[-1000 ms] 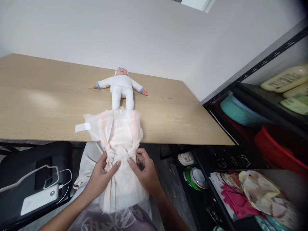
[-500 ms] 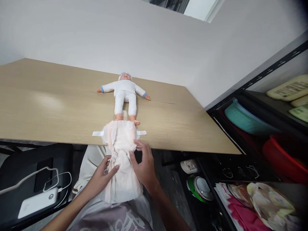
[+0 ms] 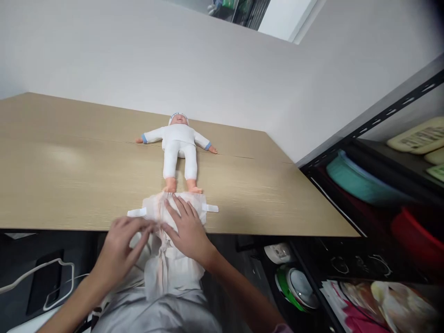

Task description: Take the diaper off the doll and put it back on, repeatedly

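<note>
An unfolded white diaper (image 3: 180, 268) lies partly on the front edge of the table and hangs down over my lap. Its two white side tabs stick out left and right. My right hand (image 3: 187, 229) rests on the upper part of the diaper, fingers stretched out and apart. At the diaper's left edge my left hand (image 3: 126, 243) is closed in a pinch, its fingertips slightly blurred. A baby doll (image 3: 179, 145) in white clothes and a cap lies on its back beyond the diaper, arms spread, feet close to the diaper's top edge.
The wooden table (image 3: 83, 185) runs back to a pale wall. On the right, a black shelf holds a teal basin (image 3: 364, 180), a red basin (image 3: 416, 236) and bags. A chair with a white cable (image 3: 41, 268) stands at lower left.
My right hand has moved up and left onto the diaper's upper part. My left hand has moved left and up to its left edge, closing its fingers. The view has tilted slightly up.
</note>
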Motion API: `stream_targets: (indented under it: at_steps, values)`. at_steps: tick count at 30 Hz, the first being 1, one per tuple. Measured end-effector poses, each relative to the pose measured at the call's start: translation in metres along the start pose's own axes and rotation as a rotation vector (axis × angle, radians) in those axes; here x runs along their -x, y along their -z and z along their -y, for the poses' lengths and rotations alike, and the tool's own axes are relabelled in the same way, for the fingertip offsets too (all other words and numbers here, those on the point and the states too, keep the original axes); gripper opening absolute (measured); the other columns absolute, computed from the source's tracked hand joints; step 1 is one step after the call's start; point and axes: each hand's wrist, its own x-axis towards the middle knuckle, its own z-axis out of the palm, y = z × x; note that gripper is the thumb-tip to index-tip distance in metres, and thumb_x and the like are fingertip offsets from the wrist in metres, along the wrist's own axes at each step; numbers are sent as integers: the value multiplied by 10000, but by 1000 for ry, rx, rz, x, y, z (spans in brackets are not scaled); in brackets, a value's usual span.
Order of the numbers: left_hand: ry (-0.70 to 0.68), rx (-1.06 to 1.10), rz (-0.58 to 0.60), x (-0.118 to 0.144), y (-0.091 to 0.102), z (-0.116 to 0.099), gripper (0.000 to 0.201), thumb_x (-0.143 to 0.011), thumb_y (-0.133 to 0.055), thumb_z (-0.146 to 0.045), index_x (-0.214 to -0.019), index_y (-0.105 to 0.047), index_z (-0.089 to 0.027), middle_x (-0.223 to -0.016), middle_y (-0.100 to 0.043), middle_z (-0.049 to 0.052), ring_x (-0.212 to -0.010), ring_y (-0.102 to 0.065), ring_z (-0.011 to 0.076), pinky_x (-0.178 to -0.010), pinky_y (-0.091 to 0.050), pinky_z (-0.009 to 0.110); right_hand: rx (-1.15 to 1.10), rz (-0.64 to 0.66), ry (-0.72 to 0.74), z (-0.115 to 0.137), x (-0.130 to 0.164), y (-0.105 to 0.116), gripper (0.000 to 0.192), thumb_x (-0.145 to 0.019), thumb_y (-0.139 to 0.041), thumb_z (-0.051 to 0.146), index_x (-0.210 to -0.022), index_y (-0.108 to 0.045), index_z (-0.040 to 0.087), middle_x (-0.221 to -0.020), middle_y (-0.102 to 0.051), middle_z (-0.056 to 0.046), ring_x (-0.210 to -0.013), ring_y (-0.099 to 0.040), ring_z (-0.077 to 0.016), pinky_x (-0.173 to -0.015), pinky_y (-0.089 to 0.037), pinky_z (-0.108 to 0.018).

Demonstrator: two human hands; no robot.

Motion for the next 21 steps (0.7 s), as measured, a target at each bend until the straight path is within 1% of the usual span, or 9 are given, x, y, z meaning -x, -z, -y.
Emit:
stream_targets:
  at_steps: [2, 5, 7, 9, 11, 12, 14, 18, 21]
  values:
    - [-68, -153, -77, -48, 5, 18, 257, -1168, -571, -315, -1256, -806, -258, -1166, -856, 92, -1071, -736, 325, -979, -526, 482, 6, 2, -2, 1, 0, 1, 711, -1194, -545, 574, -1815, -429, 248, -1922, -310, -116, -1790, -292, -330, -1457, -303, -620]
    - [-185, -368, -64, -126, -2, 39, 487, -1105, -542, -146, -1557, -701, -230, -1556, -731, 181, -1381, -663, 408, -1143, -511, 586, -3, -1, -3, 1, 0, 2, 711, -1188, -564, 572, -1813, -435, 259, -1926, -301, -110, -1784, -304, -338, -1453, -309, -623]
    - [-392, -452, 128, -172, -15, 47, 785, -989, -555, 3, -1714, -572, -298, -1794, -534, 153, -1603, -529, 405, -1260, -462, 595, -12, -13, -2, 1, 0, 1, 708, -1185, -569, 572, -1809, -443, 261, -1923, -312, -106, -1777, -316, -342, -1452, -311, -626]
    - [-628, -489, 377, -207, -30, 50, 1032, -867, -605, 77, -1777, -473, -390, -1890, -407, 72, -1726, -399, 374, -1343, -404, 567, -19, -32, 1, 0, 0, -1, 707, -1184, -572, 567, -1808, -444, 262, -1917, -328, -109, -1768, -334, -343, -1448, -321, -629]
    - [-791, -487, 543, -232, -44, 51, 1173, -769, -663, 95, -1795, -422, -420, -1927, -331, 36, -1765, -341, 369, -1372, -377, 545, -20, -48, 6, 0, 1, -2, 710, -1183, -576, 552, -1813, -432, 256, -1911, -339, -119, -1762, -347, -343, -1443, -334, -635]
    - [-840, -475, 576, -240, -50, 51, 1192, -741, -684, 92, -1791, -427, -409, -1934, -312, 36, -1766, -341, 375, -1374, -375, 543, -18, -52, 9, 0, 1, -2, 707, -1186, -571, 540, -1816, -426, 252, -1909, -342, -125, -1759, -351, -343, -1441, -339, -639]
    - [-892, -429, 568, -251, -60, 51, 1079, -755, -717, 57, -1729, -520, -364, -1927, -331, 44, -1742, -381, 393, -1372, -370, 552, -12, -53, 16, -1, 2, -3, 696, -1193, -557, 509, -1818, -418, 235, -1904, -352, -138, -1758, -354, -341, -1441, -340, -638]
    - [-919, -292, 485, -261, -74, 50, 491, -987, -670, -124, -1433, -748, -313, -1715, -652, 56, -1580, -565, 381, -1356, -347, 582, 2, -41, 19, -1, 2, -3, 735, -1183, -576, 457, -1839, -364, 205, -1905, -346, -150, -1767, -335, -345, -1446, -341, -632]
    - [-909, -187, 470, -267, -76, 46, 314, -1032, -674, -258, -1323, -781, -306, -1486, -794, 91, -1448, -634, 390, -1275, -406, 584, 11, -24, 22, -2, 1, -3, 750, -1178, -581, 427, -1856, -326, 235, -1919, -314, -131, -1779, -313, -348, -1440, -351, -648]
